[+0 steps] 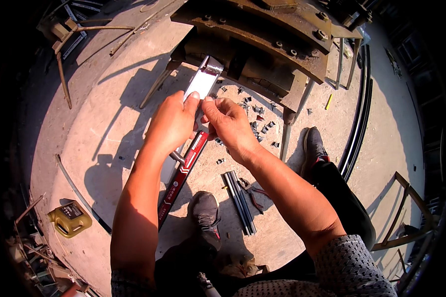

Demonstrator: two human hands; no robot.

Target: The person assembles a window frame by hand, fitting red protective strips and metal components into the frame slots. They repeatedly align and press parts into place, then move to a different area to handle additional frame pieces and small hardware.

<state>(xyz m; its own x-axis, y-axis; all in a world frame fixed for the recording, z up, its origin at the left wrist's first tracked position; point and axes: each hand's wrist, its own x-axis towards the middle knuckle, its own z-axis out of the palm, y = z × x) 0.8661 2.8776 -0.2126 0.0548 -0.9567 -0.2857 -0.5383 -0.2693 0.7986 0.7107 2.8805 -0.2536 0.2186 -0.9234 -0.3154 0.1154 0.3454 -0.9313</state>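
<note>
A long flat profile with a bright white face (201,85) slants away from me, its far end curled and shiny like foil, close to the rusty machine. Wrapped round its near side is my left hand (176,116), thumb pressed on the white face. My right hand (228,119) is closed in a pinch at the profile's right edge, thumb against fingers; whatever lies between the fingertips is too small to make out. Below both hands runs a red printed strip (183,171), reaching down toward my left shoe. A short dark grey tube-like piece (177,157) touches its left side.
A rusty steel machine (262,39) with bolts stands ahead on legs. Small dark metal offcuts (256,110) litter the concrete beneath. Dark bars (239,203) and pliers (255,200) lie between my feet. A yellow-green jug (70,219) stands left; long black profiles (359,119) lie right.
</note>
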